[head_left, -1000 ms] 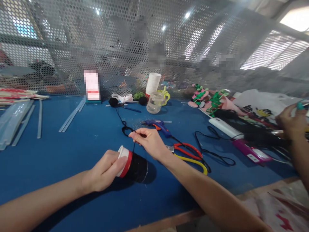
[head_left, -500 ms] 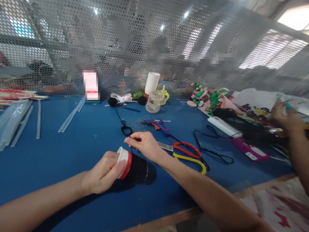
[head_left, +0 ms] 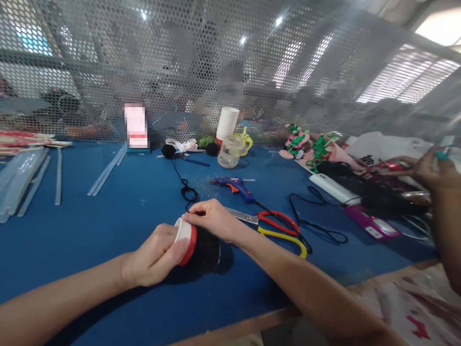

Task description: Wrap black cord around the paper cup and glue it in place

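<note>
My left hand (head_left: pixel 158 257) grips a paper cup (head_left: pixel 192 242) by its white rim, fingers inside the mouth and thumb on the outside. The cup lies tilted, its mouth toward the left; a red band shows below the rim and black yarn covers the rest. At the rim's upper edge my right hand (head_left: pixel 211 218) pinches the black yarn (head_left: pixel 188 193). From those fingertips the strand runs back in loose loops to a small black ball of yarn (head_left: pixel 168 151). Scissors (head_left: pixel 252 218) with red and yellow handles lie partly behind my right wrist.
A blue glue gun (head_left: pixel 234 185) lies beyond my right hand. Farther back stand a clear jar (head_left: pixel 229 153) and stacked paper cups (head_left: pixel 228 122). Glue sticks (head_left: pixel 25 180) lie left. A purple and white power strip (head_left: pixel 372 223) is at right, near another person's hand (head_left: pixel 434 170).
My right hand has shifted slightly left and down, bringing its fingertips to the cup's rim with the yarn. My left hand and the cup stay put. The other person's hand moved slightly right.
</note>
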The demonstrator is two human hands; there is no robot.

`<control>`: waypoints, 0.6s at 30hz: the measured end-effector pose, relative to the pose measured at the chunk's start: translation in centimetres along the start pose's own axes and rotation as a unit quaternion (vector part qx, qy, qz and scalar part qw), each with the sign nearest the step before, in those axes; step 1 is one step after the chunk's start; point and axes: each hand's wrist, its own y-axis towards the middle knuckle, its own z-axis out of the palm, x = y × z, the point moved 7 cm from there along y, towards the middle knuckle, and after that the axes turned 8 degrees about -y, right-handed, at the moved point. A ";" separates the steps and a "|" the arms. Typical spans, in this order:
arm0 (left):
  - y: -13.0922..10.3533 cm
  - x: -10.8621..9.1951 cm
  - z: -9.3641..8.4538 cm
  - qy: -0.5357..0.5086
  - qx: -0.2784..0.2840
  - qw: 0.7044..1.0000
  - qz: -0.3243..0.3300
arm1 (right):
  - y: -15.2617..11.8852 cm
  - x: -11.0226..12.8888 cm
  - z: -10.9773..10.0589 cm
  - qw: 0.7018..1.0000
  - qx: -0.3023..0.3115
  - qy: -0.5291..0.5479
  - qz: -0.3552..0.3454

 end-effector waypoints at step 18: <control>-2.2 7.0 -3.3 -0.238 -0.377 0.812 -0.376 | -1.7 2.2 -0.5 0.976 -0.058 -0.175 -0.119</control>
